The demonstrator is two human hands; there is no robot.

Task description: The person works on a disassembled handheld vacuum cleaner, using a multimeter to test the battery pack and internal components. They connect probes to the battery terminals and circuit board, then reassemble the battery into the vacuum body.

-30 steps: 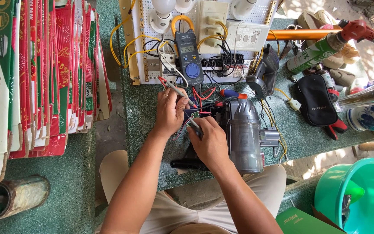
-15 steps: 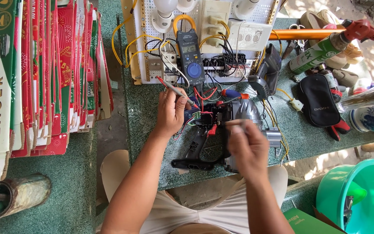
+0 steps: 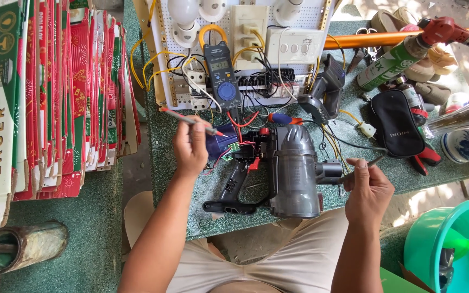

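- Head view: left hand (image 3: 190,147), centre-left of frame, pinches a red test probe (image 3: 191,120), tip angled down-right toward the small green circuit board (image 3: 234,147) – looks poised for a contact check.
- Right hand (image 3: 369,187), lower right, grips a thin grey tool (image 3: 360,168), held off the work, apart from the board.
- Opened grey handheld vacuum (image 3: 294,168) lies mid-frame on the green stone bench (image 3: 191,211), between both hands, handle toward the person.
- Clamp meter (image 3: 221,76) sits on the white test panel (image 3: 294,38), upper centre.
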